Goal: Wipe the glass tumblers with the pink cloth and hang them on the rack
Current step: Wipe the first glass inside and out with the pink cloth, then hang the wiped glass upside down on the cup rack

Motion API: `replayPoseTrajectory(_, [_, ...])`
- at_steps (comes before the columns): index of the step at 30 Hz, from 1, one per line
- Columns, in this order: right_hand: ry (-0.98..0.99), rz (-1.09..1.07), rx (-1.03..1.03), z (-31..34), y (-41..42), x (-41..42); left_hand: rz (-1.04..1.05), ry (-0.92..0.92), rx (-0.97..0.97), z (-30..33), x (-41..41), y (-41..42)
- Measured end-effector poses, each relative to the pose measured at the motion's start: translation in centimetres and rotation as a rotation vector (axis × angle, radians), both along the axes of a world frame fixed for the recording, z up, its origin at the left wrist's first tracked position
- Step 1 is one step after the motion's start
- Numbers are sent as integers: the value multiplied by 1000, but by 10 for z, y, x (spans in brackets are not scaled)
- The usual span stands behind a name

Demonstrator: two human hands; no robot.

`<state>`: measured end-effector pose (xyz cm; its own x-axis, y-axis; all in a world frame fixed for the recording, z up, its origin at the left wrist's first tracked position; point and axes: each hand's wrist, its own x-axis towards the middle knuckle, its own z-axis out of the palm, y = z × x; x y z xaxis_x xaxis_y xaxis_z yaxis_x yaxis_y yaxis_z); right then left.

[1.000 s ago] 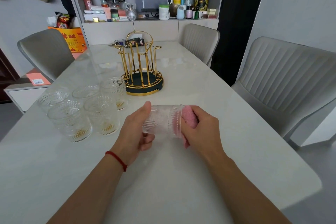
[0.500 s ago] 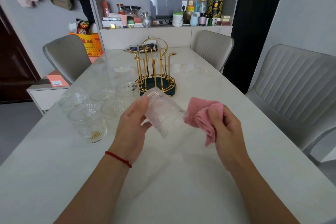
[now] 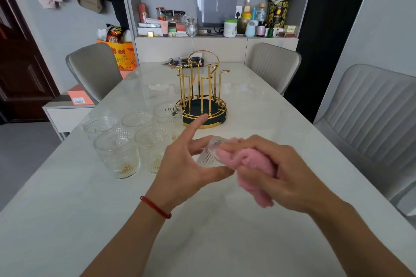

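My left hand (image 3: 188, 165) holds a clear ribbed glass tumbler (image 3: 209, 156) on its side above the table, thumb under it, index finger raised and pointing away. My right hand (image 3: 276, 171) grips the pink cloth (image 3: 252, 164) and presses it over the tumbler's right part. Several more tumblers (image 3: 117, 153) stand upright in a cluster at the left. The gold wire rack (image 3: 202, 94) on its dark round base stands behind them at the table's middle, with nothing hanging on it.
The white marble table (image 3: 258, 243) has grey chairs around it: one far left (image 3: 94, 69), one far right (image 3: 272, 65), one near right (image 3: 369, 123). Keys and a small dark box (image 3: 191, 62) lie at the far end. A cluttered shelf (image 3: 213, 27) stands behind.
The cloth came out of the tumbler, then my right hand brought it back over the glass from outside. My left hand turned the tumbler so its base faces up and away.
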<state>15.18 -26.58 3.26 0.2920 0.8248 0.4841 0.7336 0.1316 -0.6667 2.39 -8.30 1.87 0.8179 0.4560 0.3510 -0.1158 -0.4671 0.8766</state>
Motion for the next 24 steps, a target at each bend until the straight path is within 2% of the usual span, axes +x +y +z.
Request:
replayPoseTrajectory(3, [72, -104, 25, 3, -6, 6, -22, 29, 16, 1, 0, -3])
replayPoseTrajectory(5, [-3, -137, 9, 4, 7, 4, -45, 34, 53, 0, 2, -3])
replayPoseTrajectory(10, [-158, -36, -67, 5, 19, -4, -1, -25, 51, -1, 0, 3])
replayPoseTrajectory(12, [-129, -24, -105, 7, 6, 1, -6, -19, 19, -1, -1, 4])
replayPoseTrajectory(16, [-113, -195, -89, 9, 14, 14, -26, 27, 48, -2, 10, -5])
replayPoseTrajectory(19, [-140, -104, -66, 6, 21, 12, -13, 48, 54, 0, 16, -4])
replayPoseTrajectory(21, [-51, -25, -39, 10, 13, 17, 20, 59, 78, 10, 26, 0])
replayPoseTrajectory(24, [381, -78, 210, 14, 0, 44, 94, 13, -84, 34, 50, 8])
